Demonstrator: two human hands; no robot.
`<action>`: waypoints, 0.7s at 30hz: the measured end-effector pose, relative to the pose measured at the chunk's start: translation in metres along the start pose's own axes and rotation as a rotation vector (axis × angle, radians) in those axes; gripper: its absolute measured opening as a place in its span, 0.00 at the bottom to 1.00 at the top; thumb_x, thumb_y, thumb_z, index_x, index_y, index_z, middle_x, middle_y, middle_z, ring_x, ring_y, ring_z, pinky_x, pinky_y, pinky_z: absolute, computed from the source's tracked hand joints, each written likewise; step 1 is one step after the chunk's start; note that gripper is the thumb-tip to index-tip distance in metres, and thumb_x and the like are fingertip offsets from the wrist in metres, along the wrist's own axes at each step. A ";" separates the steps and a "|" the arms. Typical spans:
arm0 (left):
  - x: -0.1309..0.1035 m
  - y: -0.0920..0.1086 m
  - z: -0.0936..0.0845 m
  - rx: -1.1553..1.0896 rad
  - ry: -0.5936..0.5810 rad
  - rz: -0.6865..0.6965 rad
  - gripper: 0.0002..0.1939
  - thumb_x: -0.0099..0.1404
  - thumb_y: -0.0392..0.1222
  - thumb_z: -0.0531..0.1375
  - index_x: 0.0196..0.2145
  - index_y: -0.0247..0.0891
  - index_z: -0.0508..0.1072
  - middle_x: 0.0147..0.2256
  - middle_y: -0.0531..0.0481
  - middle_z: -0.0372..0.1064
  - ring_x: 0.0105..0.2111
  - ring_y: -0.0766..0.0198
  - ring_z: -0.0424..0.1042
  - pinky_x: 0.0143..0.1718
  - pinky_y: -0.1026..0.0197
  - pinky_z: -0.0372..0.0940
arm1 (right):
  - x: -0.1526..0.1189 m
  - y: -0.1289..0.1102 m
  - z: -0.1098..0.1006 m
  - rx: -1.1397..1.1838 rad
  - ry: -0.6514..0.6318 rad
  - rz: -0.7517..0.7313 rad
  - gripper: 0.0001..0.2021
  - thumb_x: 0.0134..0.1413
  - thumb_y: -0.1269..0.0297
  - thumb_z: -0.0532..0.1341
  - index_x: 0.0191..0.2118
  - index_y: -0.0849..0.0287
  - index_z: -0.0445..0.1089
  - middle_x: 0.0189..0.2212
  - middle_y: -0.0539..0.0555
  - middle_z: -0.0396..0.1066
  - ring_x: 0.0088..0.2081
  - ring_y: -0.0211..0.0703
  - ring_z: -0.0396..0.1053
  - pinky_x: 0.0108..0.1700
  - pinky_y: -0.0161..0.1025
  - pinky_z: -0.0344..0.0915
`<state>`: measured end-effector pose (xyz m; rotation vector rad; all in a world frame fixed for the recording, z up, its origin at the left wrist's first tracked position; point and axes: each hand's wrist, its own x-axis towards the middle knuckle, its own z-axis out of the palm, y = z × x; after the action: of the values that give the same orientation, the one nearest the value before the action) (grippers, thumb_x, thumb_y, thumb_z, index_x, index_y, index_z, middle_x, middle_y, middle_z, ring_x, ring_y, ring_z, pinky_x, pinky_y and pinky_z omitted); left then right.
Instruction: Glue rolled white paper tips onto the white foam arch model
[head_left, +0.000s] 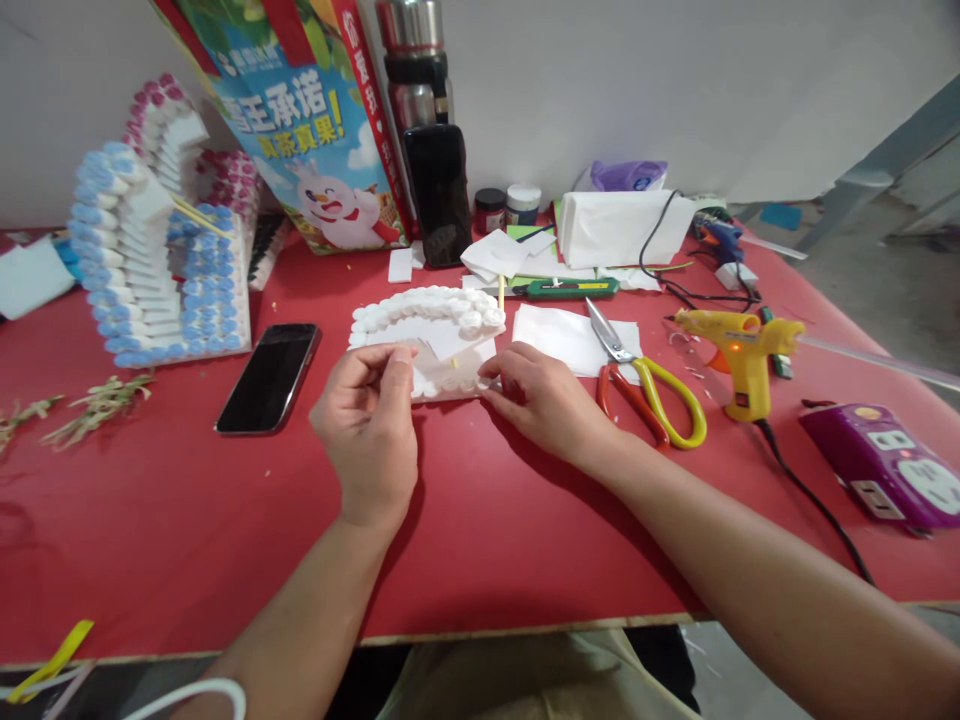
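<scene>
A white model with rows of rounded tufts lies on the red table, a thin yellow stick upright at its right end. My left hand is at its left front, thumb and fingertips pinched together; whatever they hold is too small to make out. At the model's front right corner, my right hand has its thumb and fingers closed around the edge. White paper sheets lie just beyond that hand, with red-and-yellow-handled scissors partly on them.
A black phone lies at left, near a blue-and-white model. Behind stand a colourful bag, a flask and an upright phone. At right are a yellow glue gun with its cord and a purple power socket.
</scene>
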<state>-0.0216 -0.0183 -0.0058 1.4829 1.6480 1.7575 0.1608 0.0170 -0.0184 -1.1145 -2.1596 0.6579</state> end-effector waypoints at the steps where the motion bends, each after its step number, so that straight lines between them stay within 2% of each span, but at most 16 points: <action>1: 0.001 0.001 -0.002 0.028 0.001 0.017 0.07 0.71 0.44 0.59 0.38 0.40 0.75 0.32 0.51 0.72 0.28 0.66 0.68 0.30 0.61 0.63 | 0.000 0.000 0.000 0.002 -0.005 0.005 0.06 0.62 0.70 0.60 0.44 0.58 0.70 0.41 0.56 0.70 0.35 0.41 0.68 0.39 0.38 0.64; 3: 0.003 0.003 -0.010 0.147 -0.074 0.095 0.04 0.69 0.41 0.61 0.37 0.41 0.76 0.33 0.52 0.74 0.30 0.65 0.70 0.31 0.60 0.65 | -0.001 0.001 -0.001 0.000 -0.014 0.020 0.10 0.61 0.71 0.61 0.47 0.59 0.69 0.42 0.56 0.70 0.35 0.42 0.68 0.38 0.39 0.64; 5: 0.004 0.003 -0.020 0.299 -0.212 0.218 0.02 0.67 0.37 0.63 0.35 0.41 0.77 0.35 0.51 0.75 0.34 0.62 0.73 0.36 0.58 0.67 | -0.001 0.001 -0.002 -0.005 -0.023 0.027 0.12 0.59 0.72 0.62 0.49 0.59 0.69 0.43 0.57 0.70 0.35 0.42 0.68 0.39 0.39 0.65; 9: 0.002 -0.004 -0.035 0.408 -0.353 0.429 0.07 0.66 0.33 0.63 0.40 0.42 0.80 0.42 0.48 0.79 0.45 0.55 0.75 0.51 0.50 0.68 | -0.001 -0.001 -0.005 -0.017 -0.014 0.016 0.11 0.59 0.72 0.62 0.48 0.60 0.69 0.43 0.58 0.71 0.35 0.42 0.68 0.40 0.40 0.65; 15: 0.007 -0.014 -0.030 0.474 -0.519 0.553 0.15 0.69 0.36 0.62 0.52 0.42 0.77 0.51 0.45 0.78 0.51 0.50 0.73 0.52 0.45 0.68 | -0.001 0.000 -0.004 0.001 0.011 -0.004 0.08 0.60 0.71 0.62 0.46 0.59 0.69 0.42 0.57 0.70 0.36 0.42 0.69 0.40 0.40 0.65; 21: 0.018 -0.018 -0.024 0.621 -0.621 0.652 0.15 0.72 0.37 0.57 0.54 0.43 0.75 0.50 0.46 0.78 0.53 0.47 0.71 0.50 0.43 0.62 | -0.002 0.001 -0.003 -0.010 0.017 -0.029 0.07 0.62 0.70 0.62 0.45 0.59 0.69 0.42 0.57 0.69 0.37 0.43 0.69 0.41 0.40 0.66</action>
<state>-0.0557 -0.0116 -0.0080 2.7344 1.5035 0.8047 0.1643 0.0162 -0.0176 -1.0881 -2.1632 0.6231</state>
